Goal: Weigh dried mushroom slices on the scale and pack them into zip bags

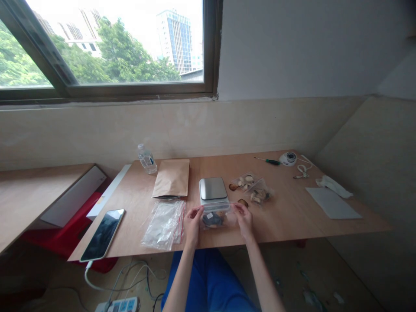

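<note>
A clear zip bag [212,218] with dark, dried pieces inside lies at the front of the table, just before the kitchen scale [212,189]. My left hand [193,223] pinches its upper left corner, and my right hand [243,219] pinches the upper right one. The bag's top edge runs stretched between them. To the left is a stack of flat, clear zip bags [164,225]. Beyond the scale's right side lie two clear bags of pale dried slices [260,193], with loose brown pieces [242,203] beside them.
A brown paper pouch [172,178] and a water bottle [147,159] stand at the back left. A phone [103,234] on a cable lies at the left edge. Farther right are a screwdriver [272,162], a dome camera [288,159] and a white sheet [333,203].
</note>
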### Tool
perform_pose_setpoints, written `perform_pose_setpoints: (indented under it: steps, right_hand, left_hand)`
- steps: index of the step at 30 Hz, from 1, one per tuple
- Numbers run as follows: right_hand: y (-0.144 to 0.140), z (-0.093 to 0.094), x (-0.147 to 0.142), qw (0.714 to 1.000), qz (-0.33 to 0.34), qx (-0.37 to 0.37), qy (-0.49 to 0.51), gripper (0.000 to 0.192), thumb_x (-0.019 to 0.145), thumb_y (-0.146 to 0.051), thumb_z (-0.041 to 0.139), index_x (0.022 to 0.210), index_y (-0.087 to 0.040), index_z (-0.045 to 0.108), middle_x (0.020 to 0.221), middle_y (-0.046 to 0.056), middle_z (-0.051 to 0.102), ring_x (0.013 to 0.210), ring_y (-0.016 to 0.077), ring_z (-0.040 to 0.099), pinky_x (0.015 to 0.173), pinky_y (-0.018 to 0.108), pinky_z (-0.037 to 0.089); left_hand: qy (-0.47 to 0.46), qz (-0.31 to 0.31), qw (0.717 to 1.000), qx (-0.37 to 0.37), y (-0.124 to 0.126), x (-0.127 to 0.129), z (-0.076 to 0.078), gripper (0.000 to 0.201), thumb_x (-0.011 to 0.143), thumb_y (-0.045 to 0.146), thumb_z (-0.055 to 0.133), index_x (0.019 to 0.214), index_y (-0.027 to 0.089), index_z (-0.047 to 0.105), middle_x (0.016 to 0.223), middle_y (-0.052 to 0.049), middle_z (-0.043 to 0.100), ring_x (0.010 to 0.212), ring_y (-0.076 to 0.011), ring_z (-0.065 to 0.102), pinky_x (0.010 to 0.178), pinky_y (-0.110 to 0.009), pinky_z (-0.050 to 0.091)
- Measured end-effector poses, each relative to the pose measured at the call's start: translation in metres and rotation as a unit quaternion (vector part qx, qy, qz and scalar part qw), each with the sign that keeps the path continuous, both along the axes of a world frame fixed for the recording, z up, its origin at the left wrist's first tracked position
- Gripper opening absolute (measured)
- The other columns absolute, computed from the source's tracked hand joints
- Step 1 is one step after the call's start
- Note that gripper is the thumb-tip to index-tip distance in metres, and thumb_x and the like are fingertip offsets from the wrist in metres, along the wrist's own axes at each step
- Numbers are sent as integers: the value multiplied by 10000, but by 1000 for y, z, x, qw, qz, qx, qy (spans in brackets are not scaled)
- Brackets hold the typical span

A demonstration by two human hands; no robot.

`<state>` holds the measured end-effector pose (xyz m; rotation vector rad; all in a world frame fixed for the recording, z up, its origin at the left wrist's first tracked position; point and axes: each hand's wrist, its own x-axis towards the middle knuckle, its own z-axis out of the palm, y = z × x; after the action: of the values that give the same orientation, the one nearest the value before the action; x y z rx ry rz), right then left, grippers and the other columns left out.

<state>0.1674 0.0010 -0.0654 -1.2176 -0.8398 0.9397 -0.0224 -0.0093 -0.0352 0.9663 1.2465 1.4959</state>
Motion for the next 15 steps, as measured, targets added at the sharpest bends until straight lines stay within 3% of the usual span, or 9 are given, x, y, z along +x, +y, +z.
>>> perform_pose_setpoints:
  steps: [7,11,15]
  right_hand:
    - [-9,16,-1,999,-25,23,-22,266,684,-387,693,816,-161,651,818,60,690,782,195,630,749,320,480]
    - [-11,18,-8,996,-71,35,-31,247,687,-390,687,756,-161,624,775,48,679,734,185,621,709,305,481]
    - [-10,20,-14,998,-47,30,-21,285,679,-415,688,794,-159,635,809,65,692,763,198,639,736,322,493]
  left_hand:
    - [30,-24,999,21,1,-5,18,228,705,369,670,788,157,682,766,-43,682,757,-175,615,725,-279,448]
    - [42,-5,999,14,-3,-3,17,230,717,374,661,791,156,671,766,-44,679,754,-176,614,717,-276,444]
    - [15,-9,999,28,-7,0,16,227,752,374,629,833,161,640,801,-40,674,786,-171,617,739,-275,449]
